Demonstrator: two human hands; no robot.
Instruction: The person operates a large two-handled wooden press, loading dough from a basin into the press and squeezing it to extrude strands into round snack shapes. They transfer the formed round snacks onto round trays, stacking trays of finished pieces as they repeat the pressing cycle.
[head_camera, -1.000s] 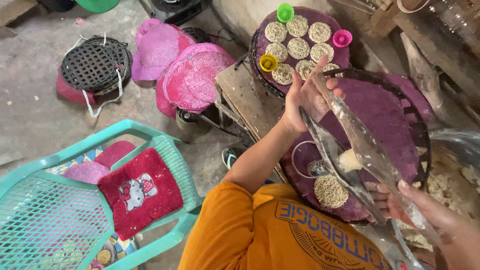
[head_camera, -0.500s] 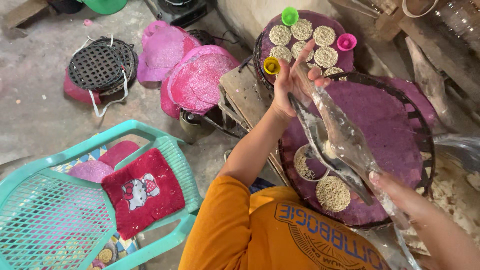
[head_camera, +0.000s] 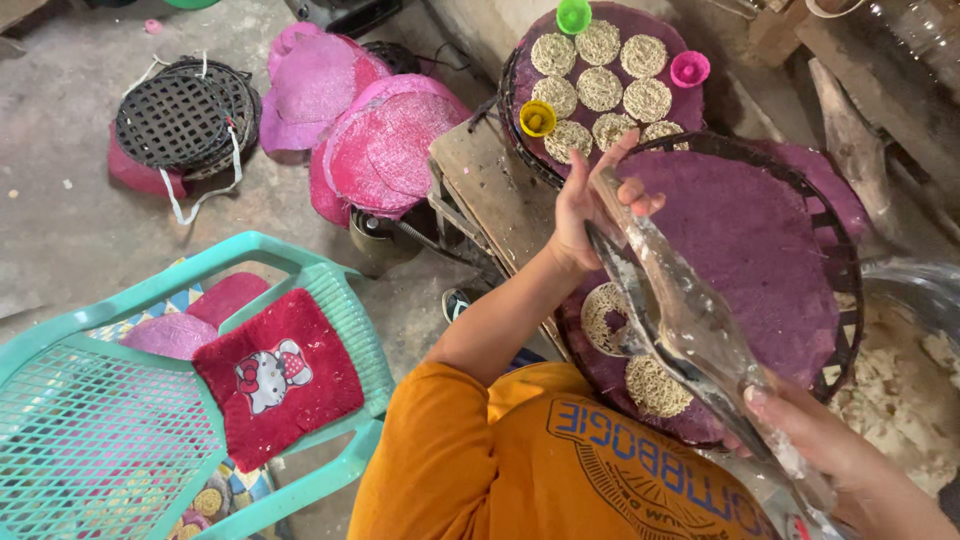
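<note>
Fingers: those of the left hand (head_camera: 590, 205) are curled and pinched on the upper end of a clear plastic sheet (head_camera: 690, 320); those of the right hand (head_camera: 800, 425) are closed on its lower end.
Head view, left arm: it is stretched forward from an orange shirt (head_camera: 520, 460), elbow slightly bent, with the hand raised over the near-left rim of the large purple tray (head_camera: 770, 240).
Head view, right arm: only the forearm and hand are seen, at the near-right edge of the large purple tray, palm turned inward.
Sheet: thin, glossy and crumpled, it is drawn taut into a narrow diagonal band between both hands, just above the tray's left half.
Tray: round, with a dark woven rim and a rough purple mat inside; two pale, lacy round noodle discs (head_camera: 655, 385) are laid on its near-left part, partly hidden beneath the sheet.
Behind the tray: a second purple tray (head_camera: 690, 110) is covered with more such discs, and small green, pink and yellow cups are set at its edge.
Left of the tray: a worn wooden board (head_camera: 485, 185), pink woven mats (head_camera: 385, 150), a black lattice basket (head_camera: 180, 115) and a teal plastic chair (head_camera: 90, 420) with a red cloth (head_camera: 275, 375) are seen.
</note>
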